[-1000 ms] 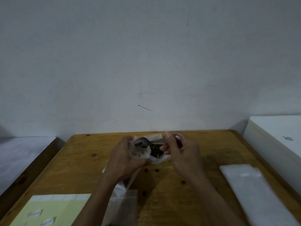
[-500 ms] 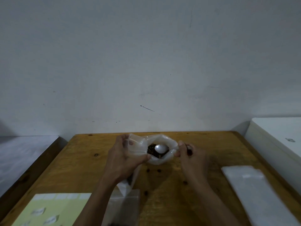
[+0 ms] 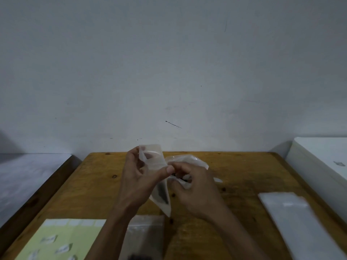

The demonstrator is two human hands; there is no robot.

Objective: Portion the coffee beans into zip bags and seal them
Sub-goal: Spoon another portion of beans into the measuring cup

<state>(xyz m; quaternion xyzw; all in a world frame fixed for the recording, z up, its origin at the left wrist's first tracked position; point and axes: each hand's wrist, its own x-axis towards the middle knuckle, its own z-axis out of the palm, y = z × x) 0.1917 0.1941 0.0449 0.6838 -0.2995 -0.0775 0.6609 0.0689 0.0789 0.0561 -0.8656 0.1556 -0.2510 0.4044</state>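
My left hand (image 3: 139,177) holds a small clear zip bag (image 3: 153,156) upright above the wooden table (image 3: 244,169). Dark coffee beans (image 3: 161,194) sit in the zip bag's lower half. Behind my hands lies the larger crumpled plastic bag of beans (image 3: 187,159). My right hand (image 3: 197,190) is closed, its fingertips meeting my left thumb at the zip bag's edge. Something dark shows between its fingers. A pale tip (image 3: 217,179) pokes out at its right side, apparently the spoon's handle. The spoon's bowl is hidden.
A stack of empty clear bags (image 3: 293,214) lies at the right. A yellow-green label sheet (image 3: 62,239) lies at the front left, beside a flat zip bag (image 3: 144,233). A white box (image 3: 323,160) stands at the right, a grey surface (image 3: 28,175) at the left.
The spoon has left the bean bag and my right hand has moved left against my left hand. My left hand has lifted the zip bag higher and more upright.
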